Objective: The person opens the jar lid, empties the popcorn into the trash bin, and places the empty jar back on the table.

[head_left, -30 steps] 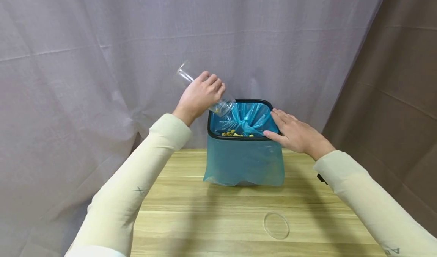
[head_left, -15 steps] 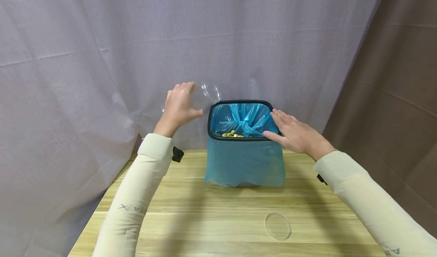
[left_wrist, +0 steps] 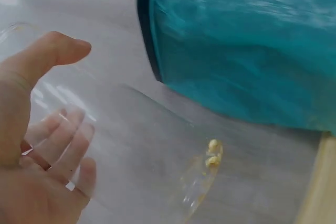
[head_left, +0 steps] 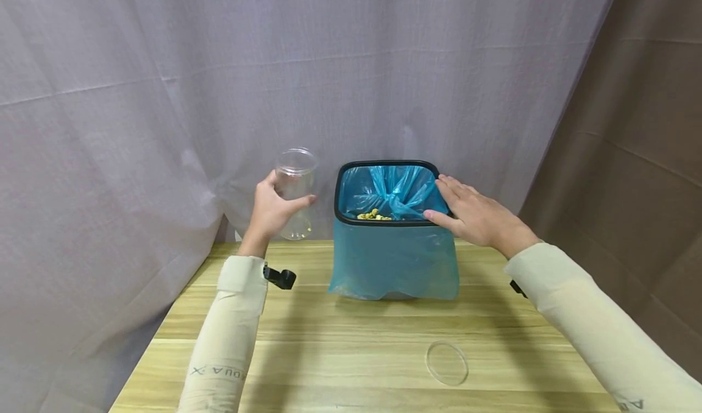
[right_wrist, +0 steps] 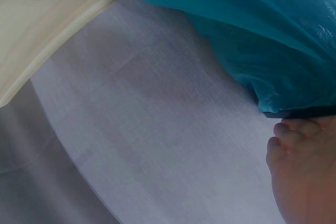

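Note:
My left hand (head_left: 272,209) grips a clear plastic jar (head_left: 296,184), held upright above the table's back edge, left of the bin. In the left wrist view a couple of small yellow pieces (left_wrist: 212,153), popcorn-like, cling near the jar's bottom, and my fingers (left_wrist: 68,140) show through its wall. My right hand (head_left: 477,215) rests on the right side of the bin's black rim (head_left: 392,223), thumb over the front edge. The bin (head_left: 392,257) is lined with a blue plastic bag, knotted inside (head_left: 393,197). Yellow popcorn-like pieces (head_left: 374,215) lie inside it.
A thin clear ring (head_left: 446,362) lies on the wooden table (head_left: 351,334) in front of the bin. Grey cloth (head_left: 351,66) hangs close behind, and a brownish cloth (head_left: 631,175) hangs on the right.
My left hand has brought the jar left and down, away from the bin, turning it from tipped over the bin to upright. My right hand stays on the rim.

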Motion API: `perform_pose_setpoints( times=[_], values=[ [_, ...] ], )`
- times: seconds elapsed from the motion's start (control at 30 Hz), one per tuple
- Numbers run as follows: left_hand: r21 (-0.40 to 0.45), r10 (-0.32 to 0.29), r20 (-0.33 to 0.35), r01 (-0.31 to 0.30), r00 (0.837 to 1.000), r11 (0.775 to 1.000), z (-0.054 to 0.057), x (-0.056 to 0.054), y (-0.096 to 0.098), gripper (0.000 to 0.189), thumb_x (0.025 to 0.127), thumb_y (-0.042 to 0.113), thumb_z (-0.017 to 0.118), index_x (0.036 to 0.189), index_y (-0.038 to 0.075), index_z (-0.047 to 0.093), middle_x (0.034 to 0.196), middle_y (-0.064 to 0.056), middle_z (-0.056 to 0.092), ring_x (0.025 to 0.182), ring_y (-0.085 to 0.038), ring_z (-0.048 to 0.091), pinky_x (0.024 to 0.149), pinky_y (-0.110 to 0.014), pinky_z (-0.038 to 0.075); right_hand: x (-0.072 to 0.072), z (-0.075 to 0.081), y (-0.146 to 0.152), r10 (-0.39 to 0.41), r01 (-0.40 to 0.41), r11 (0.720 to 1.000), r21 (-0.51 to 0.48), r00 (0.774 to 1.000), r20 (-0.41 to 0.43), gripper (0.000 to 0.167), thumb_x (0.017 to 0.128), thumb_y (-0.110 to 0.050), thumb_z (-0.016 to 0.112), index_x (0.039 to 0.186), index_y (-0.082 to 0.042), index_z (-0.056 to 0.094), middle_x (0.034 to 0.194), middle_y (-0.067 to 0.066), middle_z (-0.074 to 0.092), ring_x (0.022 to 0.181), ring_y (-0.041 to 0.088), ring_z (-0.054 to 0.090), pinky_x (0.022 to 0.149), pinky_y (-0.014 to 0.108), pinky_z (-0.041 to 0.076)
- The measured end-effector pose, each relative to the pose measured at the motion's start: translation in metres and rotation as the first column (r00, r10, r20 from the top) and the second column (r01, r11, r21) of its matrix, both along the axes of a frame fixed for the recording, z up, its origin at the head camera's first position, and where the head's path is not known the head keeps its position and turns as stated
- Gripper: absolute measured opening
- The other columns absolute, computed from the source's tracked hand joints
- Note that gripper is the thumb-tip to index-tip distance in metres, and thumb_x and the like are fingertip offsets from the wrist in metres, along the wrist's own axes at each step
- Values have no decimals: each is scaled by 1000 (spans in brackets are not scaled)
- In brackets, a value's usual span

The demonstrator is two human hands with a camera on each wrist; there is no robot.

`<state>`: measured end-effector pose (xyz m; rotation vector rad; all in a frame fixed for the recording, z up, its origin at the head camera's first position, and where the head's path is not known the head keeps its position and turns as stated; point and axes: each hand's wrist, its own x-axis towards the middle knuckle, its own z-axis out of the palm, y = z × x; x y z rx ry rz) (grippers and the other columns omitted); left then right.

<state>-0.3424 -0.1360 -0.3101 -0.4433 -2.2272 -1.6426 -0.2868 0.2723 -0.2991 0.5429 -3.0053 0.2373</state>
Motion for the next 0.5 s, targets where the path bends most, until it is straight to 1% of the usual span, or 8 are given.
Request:
perform_pose_setpoints(
  times=[0.07, 0.13, 0.2, 0.3, 0.4, 0.5],
  values=[
    [61, -2, 43, -1, 999, 998, -13, 2, -4, 61, 77, 13, 91, 132, 7, 65, 130, -16, 69, 118, -31, 65, 97, -36, 54, 0, 0, 0, 2, -2, 1000, 0, 1000, -2, 97, 105, -71, 34, 169, -2, 10, 178, 20, 9, 165, 42, 10, 131, 63, 14],
    [108, 2, 78, -10, 997, 994, -27, 5, -7, 60, 78, 12, 90, 133, 8, 64, 133, -16, 69, 123, -33, 64, 103, -40, 53, -1, -1, 0, 4, -4, 1000, 0, 1000, -3, 97, 105, -71, 34, 168, -2, 10, 178, 20, 9, 165, 42, 10, 131, 63, 13],
    [141, 9, 94, -22, 995, 990, -42, 7, -9, 61, 78, 10, 89, 134, 9, 64, 135, -17, 68, 127, -34, 62, 109, -45, 51, -1, -1, 0, 5, -5, 1000, -1, 1000, -3, 97, 105, -71, 34, 169, -2, 10, 178, 20, 8, 165, 42, 10, 131, 63, 13],
    [182, 16, 101, -34, 995, 983, -66, 12, -9, 62, 78, 6, 88, 134, 7, 63, 134, -20, 68, 128, -34, 61, 115, -53, 46, -2, -2, 1, 4, -4, 1000, -2, 1000, -6, 97, 105, -71, 34, 169, -2, 10, 178, 20, 8, 165, 42, 10, 132, 63, 13],
    [219, 23, 124, -50, 992, 974, -92, 17, -7, 64, 76, 2, 89, 135, 8, 62, 136, -19, 67, 129, -31, 61, 118, -52, 43, -2, -3, 1, 3, -3, 1000, -3, 1000, -8, 97, 105, -71, 33, 169, -2, 9, 178, 20, 8, 165, 42, 10, 132, 63, 13],
    [234, 28, 162, -67, 986, 970, -116, 21, -5, 68, 74, 1, 89, 136, 8, 62, 140, -20, 65, 134, -35, 58, 121, -52, 39, -3, -5, 1, 5, -5, 1000, -5, 1000, -11, 97, 105, -72, 34, 169, -2, 9, 178, 20, 8, 165, 42, 10, 131, 63, 14]
  ],
)
